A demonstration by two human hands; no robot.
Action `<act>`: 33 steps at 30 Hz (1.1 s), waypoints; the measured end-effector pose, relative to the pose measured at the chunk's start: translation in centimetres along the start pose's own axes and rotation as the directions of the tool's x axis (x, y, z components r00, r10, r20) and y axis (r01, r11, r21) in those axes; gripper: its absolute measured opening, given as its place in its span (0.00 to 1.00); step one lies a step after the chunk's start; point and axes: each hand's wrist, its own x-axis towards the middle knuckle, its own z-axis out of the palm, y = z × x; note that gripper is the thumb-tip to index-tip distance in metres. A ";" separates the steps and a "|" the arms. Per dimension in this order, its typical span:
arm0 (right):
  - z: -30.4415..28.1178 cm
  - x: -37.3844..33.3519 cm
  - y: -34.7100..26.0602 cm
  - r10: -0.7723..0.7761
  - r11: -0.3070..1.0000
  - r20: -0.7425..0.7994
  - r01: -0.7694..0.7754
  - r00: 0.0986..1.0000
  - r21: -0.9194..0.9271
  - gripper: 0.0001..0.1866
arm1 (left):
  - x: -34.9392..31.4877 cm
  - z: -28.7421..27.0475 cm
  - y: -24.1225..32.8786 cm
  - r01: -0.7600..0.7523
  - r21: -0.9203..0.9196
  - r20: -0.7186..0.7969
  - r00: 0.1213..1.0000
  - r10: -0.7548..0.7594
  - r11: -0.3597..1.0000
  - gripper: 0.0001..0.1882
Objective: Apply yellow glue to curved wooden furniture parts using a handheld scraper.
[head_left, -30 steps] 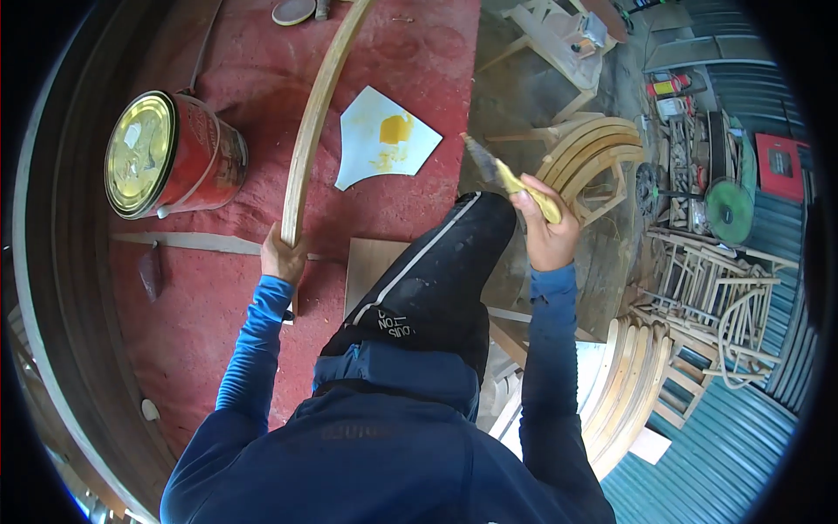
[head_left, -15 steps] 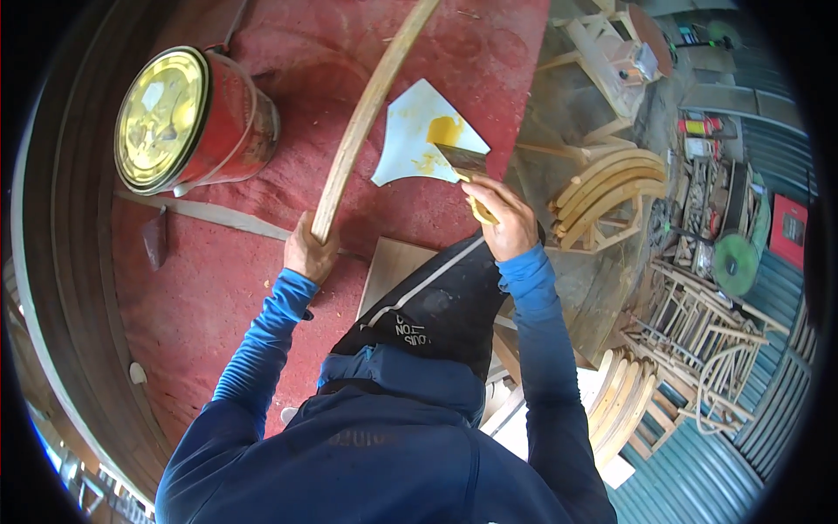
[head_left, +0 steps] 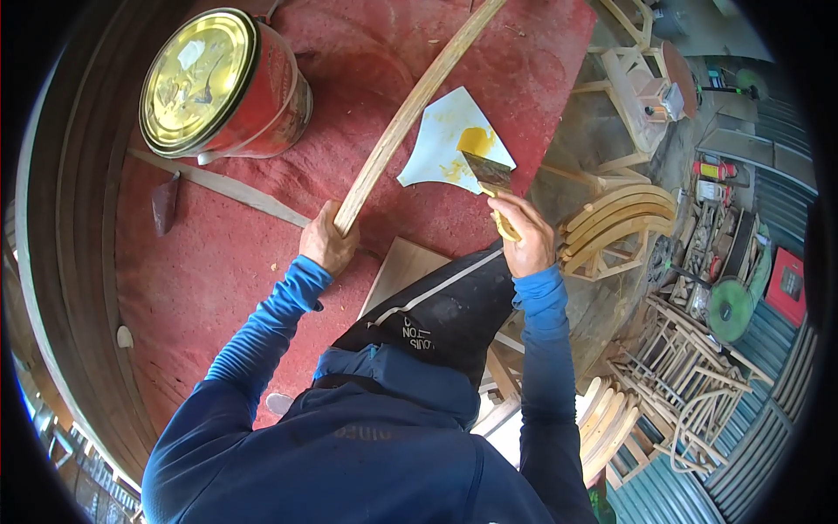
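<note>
My left hand is closed round the lower end of a long, slightly curved wooden strip, which slants up and away to the right. In my right hand is a putty knife with a yellow handle and a wide dark blade. Its blade lies over the right lower edge of a white, odd-shaped board, and I cannot tell whether it touches. A dab of yellow putty and thinner smears are on that board, which rests on red cloth.
A red bucket with a yellow-stained lid stands on the red cloth at the far left. Near it are a dark wedge-shaped piece and a thin wooden strip. Stacked curved wooden parts and a green fan are to the right.
The whole view has shifted, so most things sit further right in the picture. Both hands keep their holds, and the knife blade remains by the putty board's edge.
</note>
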 end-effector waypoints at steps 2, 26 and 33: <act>-0.1 0.3 -0.1 0.000 1.000 0.007 0.000 1.000 -0.015 0.17 | 0.1 0.1 -0.3 0.000 -0.011 -0.008 1.000 -0.001 1.000 0.15; -0.5 1.8 -0.6 0.014 1.000 0.041 -0.015 0.999 0.020 0.14 | 0.2 0.3 -0.8 -0.012 -0.076 -0.006 1.000 0.011 0.997 0.15; -1.9 1.9 -0.2 0.033 0.999 0.090 -0.036 0.995 0.039 0.14 | 0.4 0.0 -0.7 -0.034 -0.076 0.037 0.999 0.036 0.997 0.19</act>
